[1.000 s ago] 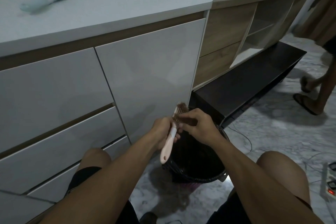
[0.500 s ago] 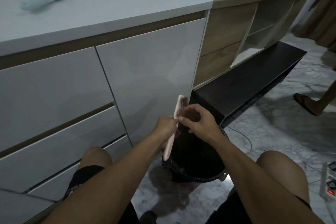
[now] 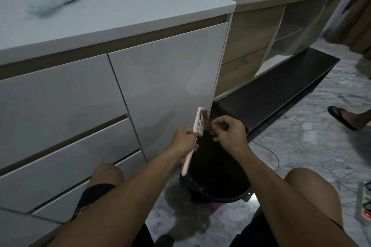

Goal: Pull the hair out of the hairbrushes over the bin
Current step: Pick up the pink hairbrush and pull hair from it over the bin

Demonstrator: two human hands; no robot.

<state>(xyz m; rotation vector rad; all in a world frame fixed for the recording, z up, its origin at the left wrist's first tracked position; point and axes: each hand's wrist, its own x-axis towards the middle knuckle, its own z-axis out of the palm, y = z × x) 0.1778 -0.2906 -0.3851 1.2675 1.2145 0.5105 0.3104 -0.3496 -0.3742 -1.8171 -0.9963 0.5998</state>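
above the bin (image 3: 215, 192), your left hand (image 3: 183, 142) grips the pink hairbrush (image 3: 195, 129) around its handle, head up, bristles facing right. your right hand (image 3: 228, 133) sits just beside the bristles, fingertips pinched on a tuft of brown hair (image 3: 208, 124) that joins them to the brush. the bin stands on the floor between your knees, beside the white cabinet (image 3: 160, 78).

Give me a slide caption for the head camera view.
Left hand holds pink hairbrush over black bin; right hand picks hair.
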